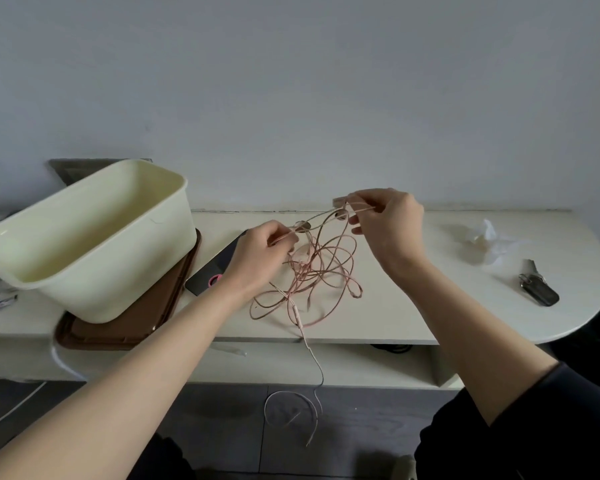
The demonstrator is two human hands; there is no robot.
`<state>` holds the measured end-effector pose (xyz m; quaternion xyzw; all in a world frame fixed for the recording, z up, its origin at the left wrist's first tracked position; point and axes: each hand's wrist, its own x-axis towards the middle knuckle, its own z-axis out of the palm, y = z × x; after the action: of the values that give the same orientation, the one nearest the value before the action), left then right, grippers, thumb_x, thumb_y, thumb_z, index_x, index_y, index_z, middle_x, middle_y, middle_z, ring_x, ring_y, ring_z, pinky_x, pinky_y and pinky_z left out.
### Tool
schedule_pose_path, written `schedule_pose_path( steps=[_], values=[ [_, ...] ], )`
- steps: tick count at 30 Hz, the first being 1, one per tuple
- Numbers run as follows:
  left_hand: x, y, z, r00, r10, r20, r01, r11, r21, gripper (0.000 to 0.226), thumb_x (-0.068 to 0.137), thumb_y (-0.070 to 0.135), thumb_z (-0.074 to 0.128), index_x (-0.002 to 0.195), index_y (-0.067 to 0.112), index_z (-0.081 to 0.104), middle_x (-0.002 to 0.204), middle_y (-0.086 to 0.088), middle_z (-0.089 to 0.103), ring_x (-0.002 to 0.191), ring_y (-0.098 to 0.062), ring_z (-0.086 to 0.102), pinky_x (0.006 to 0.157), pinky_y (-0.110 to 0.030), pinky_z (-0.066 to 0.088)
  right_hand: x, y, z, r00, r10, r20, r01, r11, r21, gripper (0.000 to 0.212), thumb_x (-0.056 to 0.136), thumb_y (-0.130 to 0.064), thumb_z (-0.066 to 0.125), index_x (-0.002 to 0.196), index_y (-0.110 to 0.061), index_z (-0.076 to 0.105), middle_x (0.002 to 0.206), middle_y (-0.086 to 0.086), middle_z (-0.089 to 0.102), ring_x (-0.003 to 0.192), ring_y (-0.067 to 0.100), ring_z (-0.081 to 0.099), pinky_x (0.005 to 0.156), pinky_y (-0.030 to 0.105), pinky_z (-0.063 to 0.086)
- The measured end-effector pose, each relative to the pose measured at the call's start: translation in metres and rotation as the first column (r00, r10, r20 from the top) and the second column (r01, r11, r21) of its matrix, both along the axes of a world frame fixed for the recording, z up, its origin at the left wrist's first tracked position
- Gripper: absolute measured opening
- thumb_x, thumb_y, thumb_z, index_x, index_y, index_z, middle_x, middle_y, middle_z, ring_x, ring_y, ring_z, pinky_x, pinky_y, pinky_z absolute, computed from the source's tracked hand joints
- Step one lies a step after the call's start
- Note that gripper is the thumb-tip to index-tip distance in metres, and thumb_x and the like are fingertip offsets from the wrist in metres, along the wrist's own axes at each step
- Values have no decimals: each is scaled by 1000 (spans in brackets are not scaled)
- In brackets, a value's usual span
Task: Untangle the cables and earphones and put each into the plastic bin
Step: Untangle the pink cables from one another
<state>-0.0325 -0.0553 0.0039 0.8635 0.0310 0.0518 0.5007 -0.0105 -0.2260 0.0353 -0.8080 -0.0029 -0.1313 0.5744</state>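
Head view: tangled pink earphone cord (321, 271), heaped on cream tabletop (423, 299) between left hand (257, 251) and right hand (390, 223); each pinches a strand, drawn taut diagonally above the heap; pale yellow plastic bin (118, 282) stands left, nearer left hand.

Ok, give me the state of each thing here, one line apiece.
plastic bin, upright on the brown tray, nothing seen inside
earphones, tangled, partly lifted, one lead hanging over the table edge
left hand, pinches a strand
right hand, pinches a strand, held higher
phone, screen dark, lying flat
keys, lying flat on the table
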Motion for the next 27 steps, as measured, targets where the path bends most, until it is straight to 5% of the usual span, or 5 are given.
schedule_pose_path(
  steps=[6,10,20,24,27],
  values=[
    [-2,-6,-2,994,-106,7,106,987,-122,7,89,22,62,92,28,63,92,10,66,89,-6,58,81,-20,41,-5,3,0,958,252,-140,-265,960,-88,35,84,-2,58,61,-28,67,64,-6,68,61,11,65,57,23,57],
    [-2,-9,-5,989,-133,56,138,987,-84,18,89,20,64,76,33,61,67,20,60,69,7,52,67,-12,38,-6,7,-1,927,338,-166,-351,934,-61,22,85,-4,58,72,-18,70,75,2,69,59,5,63,57,20,55],
    [-1,-7,-2,999,51,12,-50,994,-98,14,84,16,67,83,24,55,83,4,61,75,-8,54,68,-19,40,3,1,-14,987,128,-101,-155,930,-333,14,82,-2,54,79,3,67,75,19,67,78,39,63,66,48,55],
    [-7,-8,8,994,-60,-95,42,982,-184,14,86,12,57,71,13,59,66,2,55,55,-8,38,55,-23,31,8,-13,-17,994,51,-99,-90,897,-433,24,86,-6,52,68,-13,67,58,-9,62,52,26,53,48,28,44],
    [-12,-9,15,969,-213,-123,164,932,-323,15,83,14,54,68,13,55,62,1,54,50,-5,40,50,-20,26,11,-22,-23,980,-11,-198,-112,795,-596,23,87,-9,53,66,-13,62,82,5,69,56,24,45,53,24,32]
  ],
)
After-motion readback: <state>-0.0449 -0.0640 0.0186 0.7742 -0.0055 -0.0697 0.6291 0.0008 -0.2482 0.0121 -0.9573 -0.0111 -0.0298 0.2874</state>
